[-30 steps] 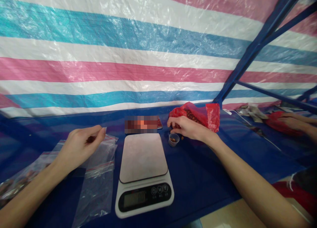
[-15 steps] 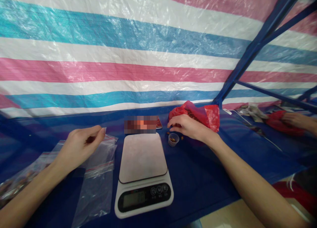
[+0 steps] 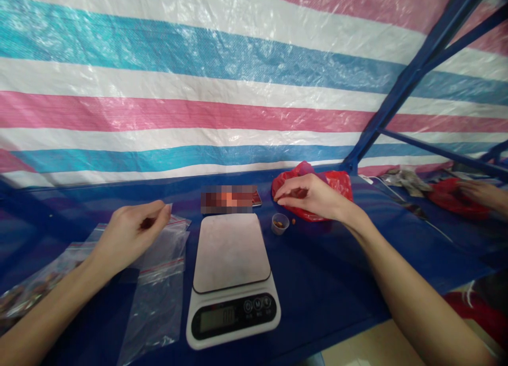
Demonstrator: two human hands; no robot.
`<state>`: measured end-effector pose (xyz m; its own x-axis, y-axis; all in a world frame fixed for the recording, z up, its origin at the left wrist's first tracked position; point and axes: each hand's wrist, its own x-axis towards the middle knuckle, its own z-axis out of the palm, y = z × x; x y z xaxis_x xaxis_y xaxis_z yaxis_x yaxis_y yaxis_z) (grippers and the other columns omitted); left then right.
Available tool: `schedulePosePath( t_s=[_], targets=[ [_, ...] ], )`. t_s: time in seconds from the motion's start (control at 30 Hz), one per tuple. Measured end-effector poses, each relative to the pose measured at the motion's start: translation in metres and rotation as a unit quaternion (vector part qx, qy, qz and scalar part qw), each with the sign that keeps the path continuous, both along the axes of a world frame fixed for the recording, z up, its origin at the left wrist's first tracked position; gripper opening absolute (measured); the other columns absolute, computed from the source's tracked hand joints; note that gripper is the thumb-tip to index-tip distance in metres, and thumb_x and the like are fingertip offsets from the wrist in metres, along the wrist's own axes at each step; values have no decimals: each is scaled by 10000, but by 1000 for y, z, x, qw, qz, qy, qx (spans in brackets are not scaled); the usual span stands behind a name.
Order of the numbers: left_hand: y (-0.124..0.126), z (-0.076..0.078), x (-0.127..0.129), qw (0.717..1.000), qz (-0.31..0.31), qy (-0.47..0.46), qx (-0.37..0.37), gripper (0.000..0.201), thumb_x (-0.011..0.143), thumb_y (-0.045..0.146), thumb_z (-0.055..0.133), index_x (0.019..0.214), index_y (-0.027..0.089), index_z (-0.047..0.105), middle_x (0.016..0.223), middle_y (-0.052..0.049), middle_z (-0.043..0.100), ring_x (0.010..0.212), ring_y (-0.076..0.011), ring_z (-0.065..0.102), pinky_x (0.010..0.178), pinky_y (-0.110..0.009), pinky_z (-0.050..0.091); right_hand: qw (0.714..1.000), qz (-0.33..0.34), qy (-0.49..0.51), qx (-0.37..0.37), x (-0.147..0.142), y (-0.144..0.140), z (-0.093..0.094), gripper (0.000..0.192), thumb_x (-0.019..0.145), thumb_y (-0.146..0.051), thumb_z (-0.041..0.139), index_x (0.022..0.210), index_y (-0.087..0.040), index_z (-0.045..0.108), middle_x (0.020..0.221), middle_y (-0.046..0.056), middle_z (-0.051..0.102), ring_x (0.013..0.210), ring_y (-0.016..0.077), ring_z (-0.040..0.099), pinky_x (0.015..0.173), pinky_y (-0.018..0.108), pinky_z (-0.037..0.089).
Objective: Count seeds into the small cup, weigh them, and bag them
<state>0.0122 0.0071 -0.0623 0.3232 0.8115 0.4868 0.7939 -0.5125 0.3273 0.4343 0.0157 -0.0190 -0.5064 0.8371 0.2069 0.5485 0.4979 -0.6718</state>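
Observation:
My left hand [image 3: 137, 231] is closed in a pinch, with a clear edge of a zip bag [image 3: 170, 210] between thumb and forefinger. Below it more flat clear zip bags [image 3: 156, 302] lie on the blue table. My right hand [image 3: 307, 196] hovers just in front of a red plastic bag [image 3: 339, 183], its thumb and fingertips together; whatever they pinch is too small to make out. Just below those fingertips stands a small clear plastic cup [image 3: 280, 224] with a few brown bits inside. One small brown piece [image 3: 293, 221] lies beside the cup.
A white digital scale [image 3: 232, 255] stands between my hands, with a phone [image 3: 257, 198] behind it, partly blurred out. Filled bags [image 3: 39, 286] lie at the left under my forearm. At the right, another person's hand [image 3: 482, 194] touches a red bag [image 3: 456, 202]. Blue frame bars [image 3: 397, 101] rise behind.
My right hand has moved slightly right, and its fingertips have come together. A small brown piece at the cup's upper left no longer shows. My left hand stays pinched in place.

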Motion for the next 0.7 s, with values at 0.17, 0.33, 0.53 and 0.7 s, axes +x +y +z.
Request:
schedulePosePath(
  t_s=[0.17, 0.33, 0.53, 0.7],
  targets=[
    [0, 2, 2, 1000, -6, -11, -4, 476, 997, 447, 448, 581, 219, 479, 504, 36, 409, 455, -110, 394, 500, -272, 300, 988, 54, -25, -140, 1, -7, 8, 391, 919, -505, 763, 1096, -161, 824, 953, 86, 822, 799, 207, 754, 717, 308, 577],
    [0, 2, 4, 1000, 0, -10, 6, 478, 1011, 428, 405, 579, 228, 441, 511, 28, 395, 454, -112, 392, 504, -282, 299, 990, 24, -44, -131, 21, -3, 12, 289, 887, -454, 786, 932, -170, 816, 860, 62, 794, 763, 187, 737, 679, 279, 554],
    [1, 1, 2, 1000, 0, -5, -26, 487, 994, 472, 430, 595, 205, 513, 525, 39, 449, 473, -104, 415, 504, -244, 316, 956, -26, -131, -262, 24, -5, -8, 296, 805, -350, 825, 1020, -170, 730, 710, 16, 737, 434, 134, 609, 395, 225, 409],
    [3, 0, 0, 1000, -3, -3, -11, 477, 992, 479, 445, 622, 194, 540, 531, 49, 443, 466, -95, 401, 498, -233, 314, 968, -26, -173, -178, 16, -5, -7, 141, 858, -304, 761, 813, -172, 737, 683, 26, 703, 441, 118, 574, 417, 240, 399]
  ],
)
